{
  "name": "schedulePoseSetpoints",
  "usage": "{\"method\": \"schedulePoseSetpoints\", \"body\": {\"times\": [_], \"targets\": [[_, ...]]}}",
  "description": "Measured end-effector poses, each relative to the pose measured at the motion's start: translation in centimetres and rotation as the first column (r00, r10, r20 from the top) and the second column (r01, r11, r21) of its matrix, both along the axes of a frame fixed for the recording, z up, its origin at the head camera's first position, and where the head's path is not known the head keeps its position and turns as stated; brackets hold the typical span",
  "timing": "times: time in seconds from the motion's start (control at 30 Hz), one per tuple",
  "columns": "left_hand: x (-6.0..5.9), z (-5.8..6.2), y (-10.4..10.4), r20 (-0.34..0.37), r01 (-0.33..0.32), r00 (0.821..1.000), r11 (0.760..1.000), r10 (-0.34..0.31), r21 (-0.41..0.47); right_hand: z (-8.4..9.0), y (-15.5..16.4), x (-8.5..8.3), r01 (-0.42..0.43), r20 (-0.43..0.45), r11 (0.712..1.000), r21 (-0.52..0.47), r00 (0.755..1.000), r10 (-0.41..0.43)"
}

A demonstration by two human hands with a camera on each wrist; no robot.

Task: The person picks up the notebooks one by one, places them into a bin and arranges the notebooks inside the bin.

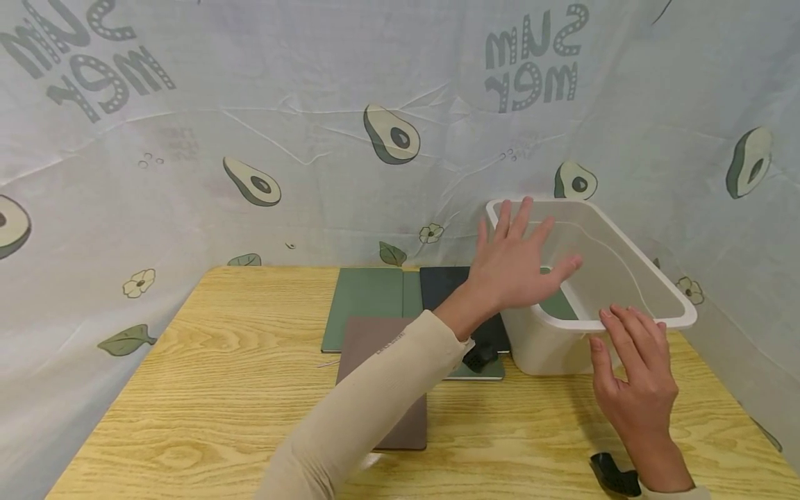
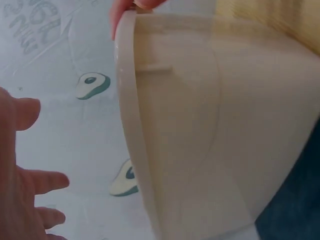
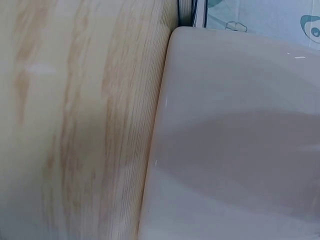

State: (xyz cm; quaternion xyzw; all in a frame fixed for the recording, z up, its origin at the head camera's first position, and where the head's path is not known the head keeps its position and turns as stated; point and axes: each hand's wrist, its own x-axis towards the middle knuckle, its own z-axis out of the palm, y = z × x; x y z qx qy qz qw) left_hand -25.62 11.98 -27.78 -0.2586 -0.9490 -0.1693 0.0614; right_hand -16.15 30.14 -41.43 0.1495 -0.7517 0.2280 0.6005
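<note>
A white plastic bin (image 1: pixel 646 267) stands at the right of the wooden table, a green flat item (image 1: pixel 558 304) inside it. My left hand (image 1: pixel 515 271), fingers spread, hovers over the bin's left rim and overlaps it in the head view. In the left wrist view the fingers of this left hand (image 2: pixel 25 175) are apart from the rim and hold nothing. My right hand (image 1: pixel 637 375) holds the bin's front rim, fingertips over the edge and thumb against the outer wall. The right wrist view shows only the bin's outer wall (image 3: pixel 240 140) beside the table, no hand.
Left of the bin lie a green notebook (image 1: pixel 369 298), a brown notebook (image 1: pixel 403 423) and a black notebook (image 1: pixel 440 281), partly overlapping and partly behind my left sleeve (image 1: pixel 375 396). A patterned curtain (image 1: pixel 325 83) hangs behind the table (image 1: pixel 206 389).
</note>
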Motion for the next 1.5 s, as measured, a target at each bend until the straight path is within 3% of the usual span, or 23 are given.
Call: {"method": "schedulePoseSetpoints", "body": {"times": [0.13, 0.3, 0.73, 1.0, 1.2, 1.5], "targets": [[0.2, 0.0, -0.4, -0.061, -0.011, 0.998, 0.992, 0.003, -0.129, -0.1, 0.1, 0.0, -0.006, -0.002, 1.000, 0.002, 1.000, 0.006], [0.3, 0.1, -1.1, -0.066, -0.018, 0.998, 0.985, 0.006, -0.170, -0.1, 0.1, -0.1, -0.003, -0.001, 1.000, 0.012, 1.000, 0.003], [0.2, 0.2, -2.2, -0.084, -0.038, 0.996, 0.988, 0.026, -0.148, 0.1, 0.1, 0.0, 0.006, 0.000, 1.000, 0.017, 1.000, -0.006], [0.0, -0.3, -3.9, -0.046, -0.063, 0.997, 0.995, 0.059, -0.083, 0.0, 0.1, 0.0, 0.011, 0.006, 1.000, 0.007, 1.000, -0.011], [-0.4, -1.3, -6.0, -0.048, -0.078, 0.996, 0.996, 0.076, -0.051, -0.1, 0.2, 0.0, 0.010, 0.007, 1.000, 0.008, 1.000, -0.010], [-0.5, -2.8, -11.0, -0.038, -0.170, 0.985, 0.985, 0.169, -0.015, -0.1, 0.3, 0.1, 0.020, 0.025, 1.000, 0.021, 0.999, -0.021]]}}
